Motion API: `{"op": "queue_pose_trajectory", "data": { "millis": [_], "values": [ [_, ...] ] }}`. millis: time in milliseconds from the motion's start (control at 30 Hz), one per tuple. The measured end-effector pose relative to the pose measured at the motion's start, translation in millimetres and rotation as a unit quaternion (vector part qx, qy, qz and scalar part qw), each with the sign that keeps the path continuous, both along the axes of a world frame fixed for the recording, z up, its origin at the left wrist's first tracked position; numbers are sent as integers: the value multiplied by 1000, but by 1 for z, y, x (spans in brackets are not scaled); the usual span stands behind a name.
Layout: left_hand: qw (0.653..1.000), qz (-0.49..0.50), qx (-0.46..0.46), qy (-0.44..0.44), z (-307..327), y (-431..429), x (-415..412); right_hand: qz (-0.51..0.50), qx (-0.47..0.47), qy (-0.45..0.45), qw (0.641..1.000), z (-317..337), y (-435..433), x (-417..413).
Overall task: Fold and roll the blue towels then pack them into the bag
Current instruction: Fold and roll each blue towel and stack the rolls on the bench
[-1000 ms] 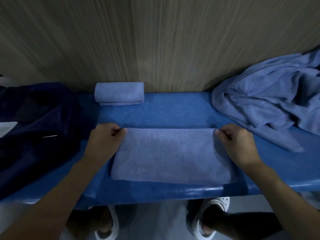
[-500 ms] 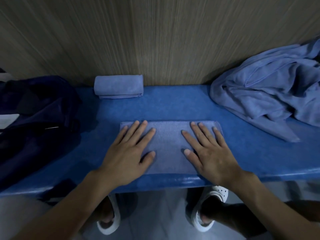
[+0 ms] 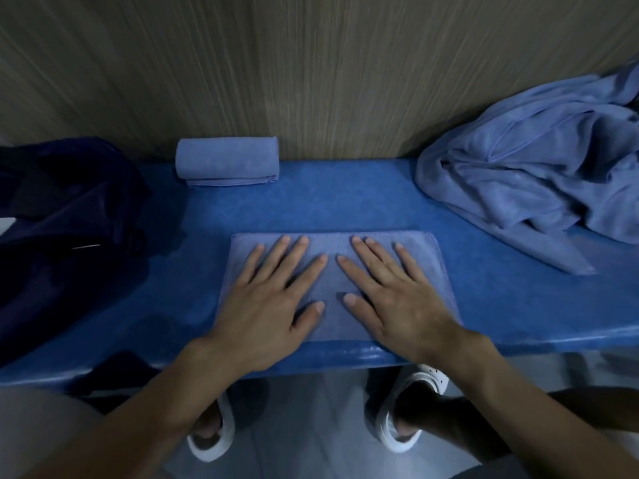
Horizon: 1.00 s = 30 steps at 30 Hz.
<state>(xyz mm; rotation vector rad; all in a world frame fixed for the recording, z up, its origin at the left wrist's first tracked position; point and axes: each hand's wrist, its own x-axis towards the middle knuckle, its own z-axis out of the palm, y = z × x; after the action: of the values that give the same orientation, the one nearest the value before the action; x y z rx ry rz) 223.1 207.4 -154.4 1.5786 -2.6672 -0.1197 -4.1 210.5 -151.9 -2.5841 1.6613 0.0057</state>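
A folded light-blue towel point(image 3: 330, 247) lies flat near the front edge of the blue bench point(image 3: 345, 205). My left hand point(image 3: 273, 299) and my right hand point(image 3: 394, 299) both lie palm down on it, fingers straight and spread, side by side. A rolled blue towel point(image 3: 226, 162) sits at the back against the wall. A heap of loose blue towels point(image 3: 539, 171) is piled at the right. The dark navy bag point(image 3: 65, 229) slumps on the bench at the left.
A wood-grain wall point(image 3: 311, 70) rises right behind the bench. Below the bench's front edge are my feet in white shoes point(image 3: 411, 409) on a grey floor.
A second ago both hands gripped the towel's far corners. They let go, laid flat on the folded towel, and have since slid closer together toward its middle.
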Motion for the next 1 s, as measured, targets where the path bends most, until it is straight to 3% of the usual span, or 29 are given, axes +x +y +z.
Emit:
{"op": "queue_pose_trajectory", "data": {
  "millis": [267,467,700,1000],
  "values": [
    [1000,20,5,-18,-2,-5,27,-105,4,48,993,3,-14,-47],
    [1000,1,-13,-2,18,1,15,-27,10,55,998,9,-17,-32],
    [999,-2,-11,-49,19,-11,17,-52,-23,113,992,28,-2,-25],
    [998,16,-22,-58,27,9,2,57,-10,80,995,20,-3,-9]
  ]
}}
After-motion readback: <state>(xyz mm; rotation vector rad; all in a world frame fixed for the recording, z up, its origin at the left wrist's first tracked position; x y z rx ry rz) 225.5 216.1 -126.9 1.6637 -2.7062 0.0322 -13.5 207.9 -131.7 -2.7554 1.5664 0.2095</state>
